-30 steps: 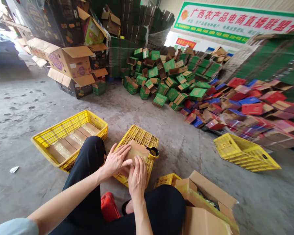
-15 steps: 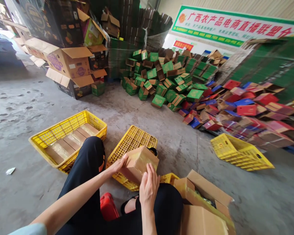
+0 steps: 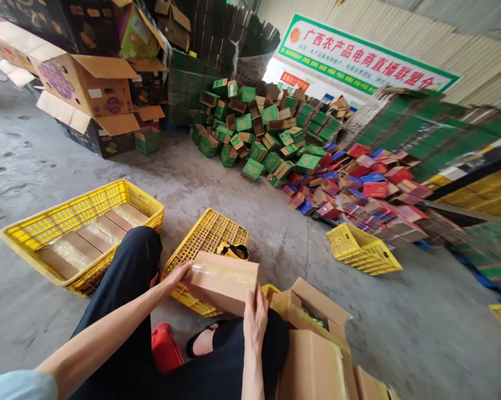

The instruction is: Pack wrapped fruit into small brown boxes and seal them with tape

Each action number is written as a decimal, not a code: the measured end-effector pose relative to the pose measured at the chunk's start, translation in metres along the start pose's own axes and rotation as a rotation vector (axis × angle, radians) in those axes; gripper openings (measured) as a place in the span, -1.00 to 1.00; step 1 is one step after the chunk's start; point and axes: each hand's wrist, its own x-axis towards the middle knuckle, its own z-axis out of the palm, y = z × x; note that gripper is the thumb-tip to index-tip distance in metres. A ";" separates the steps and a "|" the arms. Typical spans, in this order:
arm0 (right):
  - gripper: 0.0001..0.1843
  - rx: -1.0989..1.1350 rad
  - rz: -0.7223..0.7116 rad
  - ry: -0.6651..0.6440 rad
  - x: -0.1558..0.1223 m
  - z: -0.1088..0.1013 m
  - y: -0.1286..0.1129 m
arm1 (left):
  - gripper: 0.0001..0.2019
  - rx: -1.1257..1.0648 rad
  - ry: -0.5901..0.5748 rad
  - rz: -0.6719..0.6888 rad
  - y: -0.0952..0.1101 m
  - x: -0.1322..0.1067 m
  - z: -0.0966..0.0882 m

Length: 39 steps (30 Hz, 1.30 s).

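Note:
A taped cardboard box (image 3: 224,278) is held level between my two hands, above an upturned yellow crate (image 3: 211,230). My left hand (image 3: 178,278) grips its left end, and my right hand (image 3: 256,312) presses against its right end; some fingertips are hidden behind it. On the crate, just past the box, lies a yellow and black tape dispenser (image 3: 233,251). To the left, a yellow crate (image 3: 81,203) contains several similar taped boxes (image 3: 95,238) in a row.
By my right knee stand an open carton (image 3: 317,305) and closed cartons (image 3: 317,361). A red object (image 3: 165,347) lies between my legs. Another yellow crate (image 3: 362,250) is farther right. Heaps of green boxes (image 3: 254,130) and red and blue boxes (image 3: 358,183) fill the background.
The box has turned from tilted to level, its long taped top now facing up. My right hand has moved from its top to its right end. The view has swung right.

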 end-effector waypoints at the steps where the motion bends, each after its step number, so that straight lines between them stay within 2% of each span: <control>1: -0.18 0.044 0.026 -0.016 -0.001 0.007 0.006 | -0.37 0.002 0.024 0.022 0.000 0.000 -0.007; 4: -0.22 0.178 0.133 -0.077 -0.011 0.039 0.021 | -0.42 0.116 0.114 0.161 0.000 0.000 -0.029; 6: -0.20 0.222 0.221 -0.120 -0.021 0.063 0.027 | -0.42 0.279 0.184 0.238 -0.002 0.001 -0.039; 8: -0.14 0.218 0.282 -0.143 -0.030 0.083 0.029 | -0.40 0.488 0.230 0.316 -0.008 0.001 -0.044; 11: -0.08 0.202 0.300 -0.137 -0.038 0.100 0.026 | -0.37 0.777 0.214 0.418 -0.019 0.000 -0.042; 13: -0.12 0.138 0.237 -0.125 -0.041 0.102 0.018 | -0.40 0.911 0.214 0.442 -0.027 0.000 -0.037; 15: -0.19 -0.020 0.122 -0.130 -0.042 0.099 0.006 | -0.40 0.995 0.248 0.469 -0.034 0.000 -0.031; 18: -0.25 -0.315 -0.014 -0.199 -0.041 0.090 -0.011 | -0.35 1.070 0.303 0.562 -0.041 0.002 -0.022; 21: -0.28 -0.479 -0.085 -0.283 -0.034 0.084 -0.021 | -0.29 1.138 0.298 0.682 -0.043 0.004 -0.014; 24: -0.28 -0.529 -0.162 -0.326 -0.026 0.089 -0.025 | -0.25 1.180 0.293 0.756 -0.042 0.005 -0.007; 29: -0.31 -0.507 -0.238 -0.371 -0.021 0.110 -0.033 | -0.47 1.169 0.309 0.772 -0.041 0.003 0.005; 32: -0.34 -0.488 -0.259 -0.422 -0.024 0.121 -0.041 | -0.52 1.151 0.286 0.766 -0.038 0.000 0.010; 39: -0.38 -0.529 -0.324 -0.562 -0.029 0.125 -0.064 | -0.50 1.171 0.090 0.777 -0.030 -0.002 0.013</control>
